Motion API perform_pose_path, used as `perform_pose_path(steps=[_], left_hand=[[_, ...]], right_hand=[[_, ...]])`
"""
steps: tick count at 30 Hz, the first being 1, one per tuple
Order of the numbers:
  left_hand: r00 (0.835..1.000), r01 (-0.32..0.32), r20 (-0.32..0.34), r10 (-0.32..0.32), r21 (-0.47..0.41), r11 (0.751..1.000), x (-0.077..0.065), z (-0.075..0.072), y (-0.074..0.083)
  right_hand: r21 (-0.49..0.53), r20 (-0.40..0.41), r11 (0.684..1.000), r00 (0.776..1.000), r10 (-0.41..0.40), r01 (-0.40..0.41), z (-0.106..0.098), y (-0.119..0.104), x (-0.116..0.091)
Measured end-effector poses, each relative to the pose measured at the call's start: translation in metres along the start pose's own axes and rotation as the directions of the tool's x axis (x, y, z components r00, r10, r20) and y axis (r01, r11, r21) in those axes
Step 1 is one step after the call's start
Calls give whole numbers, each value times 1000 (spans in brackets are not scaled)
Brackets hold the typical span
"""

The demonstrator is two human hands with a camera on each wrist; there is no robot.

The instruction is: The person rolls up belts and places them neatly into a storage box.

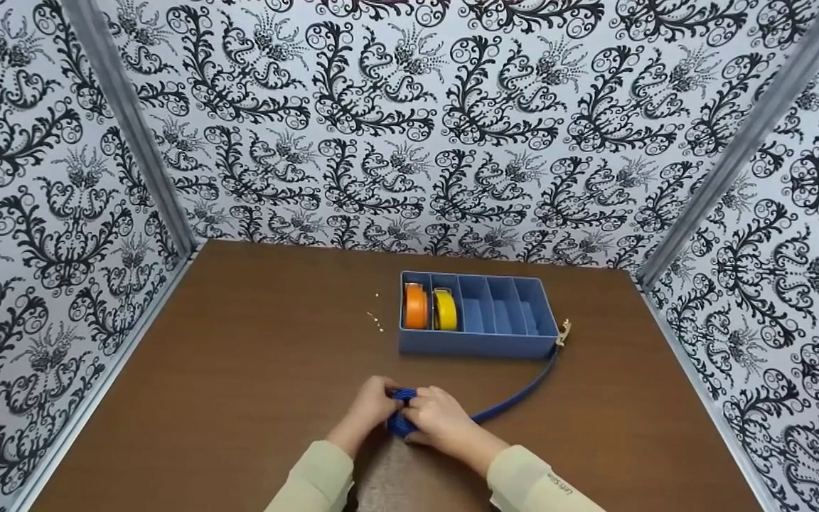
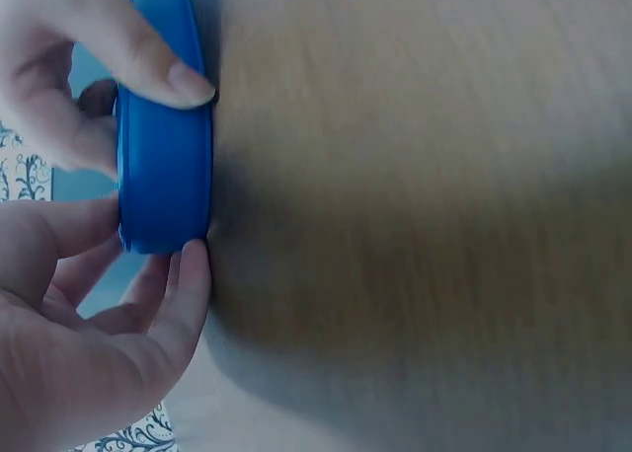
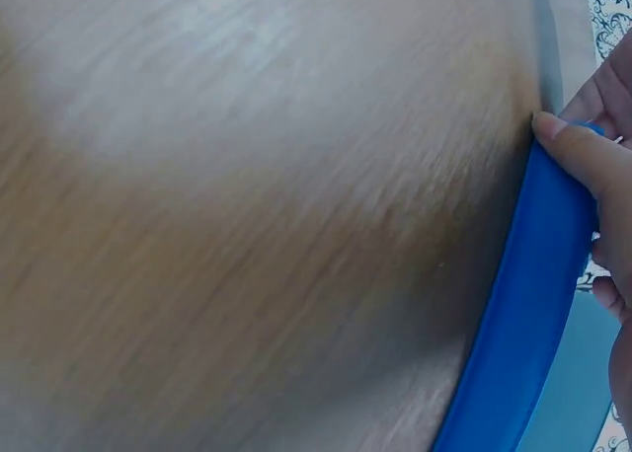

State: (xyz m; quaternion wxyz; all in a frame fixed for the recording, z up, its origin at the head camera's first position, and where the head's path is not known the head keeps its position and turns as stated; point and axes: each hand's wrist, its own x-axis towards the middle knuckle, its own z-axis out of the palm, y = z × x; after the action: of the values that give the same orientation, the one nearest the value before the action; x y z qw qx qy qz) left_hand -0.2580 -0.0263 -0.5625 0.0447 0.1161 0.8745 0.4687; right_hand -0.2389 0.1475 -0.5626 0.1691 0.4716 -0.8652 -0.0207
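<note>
A blue belt (image 1: 401, 425) stands on its edge on the table, part of it wound into a coil between the two hands. My left hand (image 1: 370, 409) grips the coil's left side, with fingertips (image 2: 194, 264) at its lower edge by the tabletop. My right hand (image 1: 443, 418) holds the coil from the right, its thumb pressed along the outer band. From the coil the belt's loose length (image 1: 512, 402) curves right and away to a gold buckle (image 1: 564, 333) beside the box. The palms hide part of the coil.
A blue-grey box (image 1: 477, 344) with several compartments stands beyond the hands. Coiled orange belt (image 1: 416, 307) and yellow belt (image 1: 445, 310) fill its two leftmost compartments. Small pale bits (image 1: 379, 327) lie left of it on the brown table (image 1: 253, 341). Patterned walls (image 1: 381, 128) enclose the table.
</note>
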Motion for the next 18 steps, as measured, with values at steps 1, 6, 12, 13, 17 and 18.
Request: perform_pose_path(steps=[1,6,12,13,17,18], left_hand=[[1000,-3,7,3,7,1000,1,-1,0],[998,-8,64,4,54,998,4,-3,2],[988,-53,149,31,149,987,9,-4,11],[986,-76,162,48,171,982,10,-4,12],[973,-155,203,107,241,958,16,-4,16],[970,-170,211,118,251,953,17,-5,15]], right_hand=[[3,-4,1000,1000,-15,15,0,2,-2],[8,21,996,995,-93,93,-4,13,-11],[25,49,979,978,-202,201,-10,23,-20],[15,42,976,975,-217,216,-11,25,-21],[-36,2,967,968,-251,251,-10,30,-22],[-43,-6,966,967,-254,254,-9,30,-21]])
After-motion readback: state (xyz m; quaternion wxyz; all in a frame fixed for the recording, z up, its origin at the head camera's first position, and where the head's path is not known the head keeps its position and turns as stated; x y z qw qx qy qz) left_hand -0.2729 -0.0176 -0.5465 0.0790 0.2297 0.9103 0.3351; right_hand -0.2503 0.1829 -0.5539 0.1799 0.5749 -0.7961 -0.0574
